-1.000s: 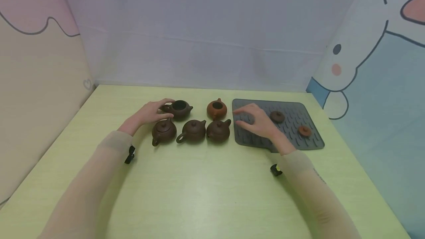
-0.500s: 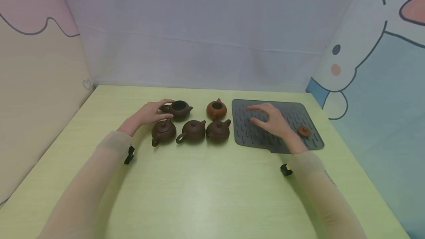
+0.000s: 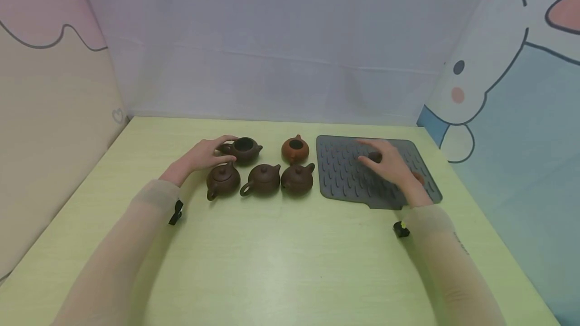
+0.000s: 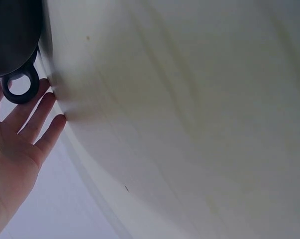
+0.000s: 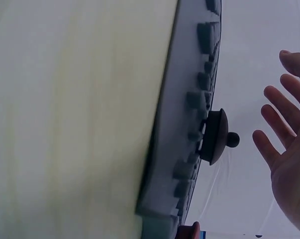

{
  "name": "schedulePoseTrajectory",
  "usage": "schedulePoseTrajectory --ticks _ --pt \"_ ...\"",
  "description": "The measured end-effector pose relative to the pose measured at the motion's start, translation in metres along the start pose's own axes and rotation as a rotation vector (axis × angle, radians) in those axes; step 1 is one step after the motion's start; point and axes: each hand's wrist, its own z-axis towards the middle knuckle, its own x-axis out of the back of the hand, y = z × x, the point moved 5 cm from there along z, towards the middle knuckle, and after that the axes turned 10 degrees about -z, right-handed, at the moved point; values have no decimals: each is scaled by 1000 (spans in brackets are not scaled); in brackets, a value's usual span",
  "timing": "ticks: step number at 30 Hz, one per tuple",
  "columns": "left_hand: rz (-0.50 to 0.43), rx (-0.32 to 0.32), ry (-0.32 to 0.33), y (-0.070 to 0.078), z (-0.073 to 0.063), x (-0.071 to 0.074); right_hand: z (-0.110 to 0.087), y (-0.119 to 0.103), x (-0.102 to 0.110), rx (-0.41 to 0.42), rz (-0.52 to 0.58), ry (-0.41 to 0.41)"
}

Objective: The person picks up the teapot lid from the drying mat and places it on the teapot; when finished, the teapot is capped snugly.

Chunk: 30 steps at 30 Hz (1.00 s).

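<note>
My left hand [image 3: 205,154] lies at the lidless dark brown teapot [image 3: 245,149], thumb and index finger spread on either side of its handle. In the left wrist view, the teapot's ring handle [image 4: 20,89] overlaps the fingers [image 4: 51,132], whose tips reach the tabletop. My right hand [image 3: 389,163] is over the grey ridged mat [image 3: 337,175] with fingers apart, gripping nothing. A dark brown teapot lid [image 5: 217,137] sits on the mat, knob toward that hand, apart from the fingers. A reddish lid [image 3: 418,178] is partly hidden behind the hand.
A lidless reddish teapot [image 3: 295,150] stands right of the dark one. In front are three lidded brown teapots: left [image 3: 223,181], middle [image 3: 264,180] and right [image 3: 297,180]. A pale cloth [image 3: 272,44] hangs behind the table.
My right hand has moved rightward across the mat, from beside its left edge to the dark lid, and now partly covers both lids. The left hand stays at the lidless dark teapot.
</note>
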Motion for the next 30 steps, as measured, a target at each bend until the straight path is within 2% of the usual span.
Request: schedulePoseTrajectory --ticks 5,12,18,30 --pt "1 1 1 1 -1 1 0 8 3 -12 -48 -29" --pt "-11 -1 2 1 -1 1 2 21 4 -55 -63 -117" --pt "-14 -7 3 0 0 0 4 33 10 -123 -91 -183" --pt "-4 4 -8 -4 2 -2 -1 45 14 -99 -126 -152"
